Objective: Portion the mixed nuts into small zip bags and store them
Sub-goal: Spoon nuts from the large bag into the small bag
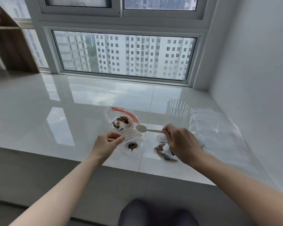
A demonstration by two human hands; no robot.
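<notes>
Clear plastic makes up nearly everything on the glossy white ledge (39,111). Nearest the person, a small zip bag (132,146) lies open with a few dark nuts at its bottom; the left hand (107,144) pinches its rim between thumb and curled fingers. Just beyond it, a larger clear bag with a red strip (119,118) holds a loose pile of mixed nuts (122,122). The right hand (181,142) grips the handle of a white plastic spoon (145,129), whose empty bowl hovers between the two bags. Beneath that hand lies another small bag with nuts (163,150), partly hidden by the wrist. A ribbed clear cup (176,113) stands upright farther back, and empty zip bags (214,126) lie flat to the right, near the wall.
</notes>
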